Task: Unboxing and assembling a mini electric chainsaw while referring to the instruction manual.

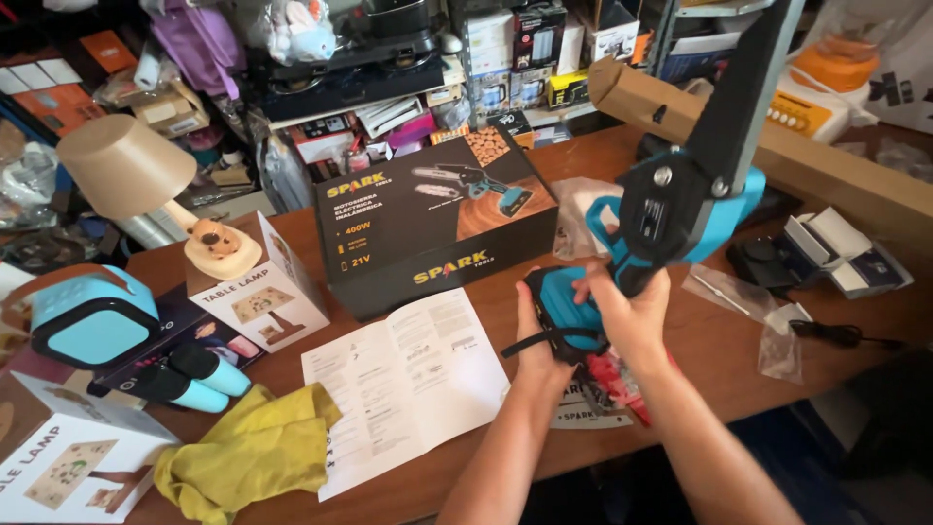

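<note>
My right hand [630, 313] grips the handle of a blue and black mini chainsaw [680, 199], whose black guide bar points up and to the right out of the frame. My left hand [539, 335] cups the blue and black battery pack [567, 306] at the base of the handle, with a black strap across it. Both hands are held above the wooden table [505, 457], just in front of the tool's black box [437, 228].
An open white manual [403, 384] and a yellow cloth [248, 452] lie front left. Small lamp boxes [258, 292], a beige lamp [131, 170] and a blue-and-black lantern-like device [92, 321] stand left. Clear plastic bags [748, 301], a charger [768, 262] and a long cardboard box [777, 146] lie right.
</note>
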